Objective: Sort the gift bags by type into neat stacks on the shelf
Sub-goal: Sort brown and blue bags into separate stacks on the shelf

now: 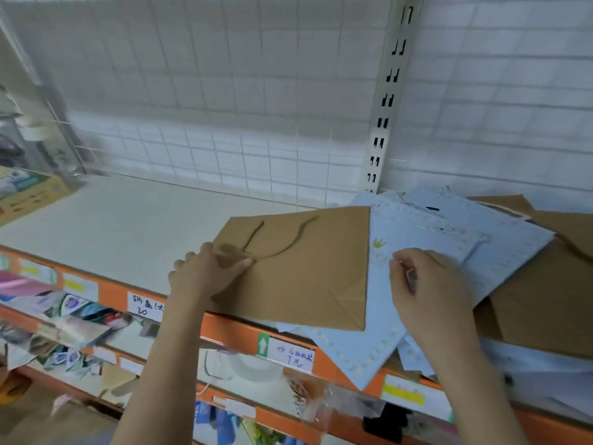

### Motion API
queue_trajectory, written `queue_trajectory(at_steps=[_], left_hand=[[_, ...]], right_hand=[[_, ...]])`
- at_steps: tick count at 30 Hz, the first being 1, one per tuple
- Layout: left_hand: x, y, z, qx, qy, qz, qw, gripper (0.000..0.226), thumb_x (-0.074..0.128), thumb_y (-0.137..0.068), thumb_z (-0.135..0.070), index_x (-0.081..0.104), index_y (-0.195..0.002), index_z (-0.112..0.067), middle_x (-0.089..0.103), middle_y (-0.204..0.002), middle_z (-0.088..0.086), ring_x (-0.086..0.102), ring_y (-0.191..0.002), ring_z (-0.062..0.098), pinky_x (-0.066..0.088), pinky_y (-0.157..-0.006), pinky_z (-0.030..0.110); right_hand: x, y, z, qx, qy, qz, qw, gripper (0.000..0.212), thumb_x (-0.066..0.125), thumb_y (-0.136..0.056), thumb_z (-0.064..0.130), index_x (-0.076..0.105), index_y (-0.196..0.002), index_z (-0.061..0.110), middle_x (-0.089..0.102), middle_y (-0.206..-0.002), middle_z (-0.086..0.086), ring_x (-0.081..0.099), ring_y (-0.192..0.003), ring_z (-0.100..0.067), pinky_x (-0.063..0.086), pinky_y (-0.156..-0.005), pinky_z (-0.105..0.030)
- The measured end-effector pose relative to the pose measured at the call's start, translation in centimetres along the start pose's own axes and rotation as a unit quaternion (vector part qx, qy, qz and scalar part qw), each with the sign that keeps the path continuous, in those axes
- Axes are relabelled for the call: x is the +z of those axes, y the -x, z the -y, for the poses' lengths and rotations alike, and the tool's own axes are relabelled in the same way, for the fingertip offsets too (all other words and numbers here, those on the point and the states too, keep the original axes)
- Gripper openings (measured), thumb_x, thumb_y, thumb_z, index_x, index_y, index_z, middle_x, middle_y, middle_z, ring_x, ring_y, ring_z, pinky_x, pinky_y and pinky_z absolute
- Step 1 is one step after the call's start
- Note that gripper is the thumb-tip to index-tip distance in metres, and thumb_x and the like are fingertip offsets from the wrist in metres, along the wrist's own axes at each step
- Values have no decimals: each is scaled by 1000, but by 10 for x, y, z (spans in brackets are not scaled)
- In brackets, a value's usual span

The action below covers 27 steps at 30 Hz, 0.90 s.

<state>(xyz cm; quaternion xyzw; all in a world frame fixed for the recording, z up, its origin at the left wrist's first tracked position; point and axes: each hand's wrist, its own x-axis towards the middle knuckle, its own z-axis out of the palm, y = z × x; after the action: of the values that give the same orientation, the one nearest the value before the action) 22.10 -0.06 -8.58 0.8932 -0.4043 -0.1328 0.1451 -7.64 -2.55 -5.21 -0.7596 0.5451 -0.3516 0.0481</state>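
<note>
The left hand (205,274) is gripping the flat brown kraft paper gift bag (301,268) at its top edge, thumb above and fingers curled under, near the brown twisted cord handles (272,239). This bag is lying at the front of the white shelf board (128,226), partly over the pile of pale blue paper gift bags with a gold crown print (417,252), and its near edge is hanging a little over the orange shelf front rail (244,329). The right hand (426,284) is resting on the blue pile with fingers bent; it seems to be pinching an edge of a blue bag, but I cannot tell this for sure. The risk, I think, is that pulling the brown bag to the left is dragging blue bags with it, because they are overlapping loosely and several are already sticking out past the rail, so they could be sliding off to the lower shelves. More brown paper bags (545,284) are lying mixed at the right, so the sorting is looking far from finished. The brown bag is looking flat, creased at its folded bottom, light and easy to bend.
</note>
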Motion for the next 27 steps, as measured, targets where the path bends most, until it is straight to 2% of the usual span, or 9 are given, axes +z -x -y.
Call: queue_trajectory(at_steps=[3, 10, 13, 16, 18, 21, 24, 27], left_hand=[[-2, -3, -2, -17, -17, 18, 1000, 101, 52, -62, -81, 30, -137, -17, 44, -136, 14, 36, -126, 37, 31, -101, 46], [0, -3, -5, -29, -15, -37, 999, 99, 64, -60, -74, 35, -127, -6, 44, -128, 17, 41, -119, 38, 34, -96, 44], [0, -10, -2, -52, 37, -14, 998, 108, 70, -54, -71, 32, -127, -2, 41, -129, 22, 43, -118, 41, 36, -97, 45], [-3, -17, 1, -49, 55, 12, 997, 112, 69, -51, -75, 38, -127, 1, 50, -127, 19, 48, -116, 38, 38, -94, 42], [-3, -18, 1, -38, 81, 16, 996, 102, 69, -56, -72, 45, -125, 0, 53, -126, 18, 49, -116, 37, 40, -93, 40], [0, -16, -2, 6, 170, 6, 985, 78, 69, -67, -61, 52, -115, -1, 58, -116, 16, 53, -110, 34, 42, -89, 38], [2, -12, -1, 62, 243, -19, 968, 43, 65, -79, -47, 51, -90, -8, 55, -91, 7, 53, -94, 30, 38, -78, 34], [-5, -9, 7, 87, 283, -64, 953, 39, 62, -84, -40, 39, -69, -12, 49, -72, 5, 47, -77, 27, 32, -65, 33]], right_hand=[[4, -1, 4, 22, -1, 1, 1000, 21, 50, -91, 20, 62, -104, 8, 63, -96, -7, 57, -89, -24, 46, -73, -34], [0, 5, 0, 54, 5, -25, 998, 19, 53, -90, 18, 62, -103, 8, 62, -95, -7, 57, -84, -21, 41, -70, -29], [-5, 6, -2, 57, 17, -30, 998, 20, 52, -91, 19, 62, -104, 7, 62, -95, -8, 57, -83, -22, 44, -70, -32], [-12, 10, -5, 77, 37, -34, 996, 20, 50, -92, 21, 60, -104, 8, 62, -94, -7, 53, -80, -19, 36, -62, -26], [-18, 14, -7, 99, 64, -42, 992, 16, 51, -92, 23, 58, -90, 9, 59, -82, -7, 47, -69, -18, 28, -52, -24], [-26, 21, -10, 155, 87, -26, 984, 30, 52, -91, 34, 48, -73, 11, 51, -69, -4, 44, -59, -16, 25, -48, -26], [-30, 23, -9, 193, 123, 18, 973, 42, 49, -88, 49, 46, -72, 10, 51, -67, -4, 46, -58, -15, 28, -49, -29], [-31, 21, -8, 222, 126, 46, 966, 49, 48, -85, 56, 47, -79, 7, 52, -71, -5, 51, -64, -20, 33, -52, -29]])
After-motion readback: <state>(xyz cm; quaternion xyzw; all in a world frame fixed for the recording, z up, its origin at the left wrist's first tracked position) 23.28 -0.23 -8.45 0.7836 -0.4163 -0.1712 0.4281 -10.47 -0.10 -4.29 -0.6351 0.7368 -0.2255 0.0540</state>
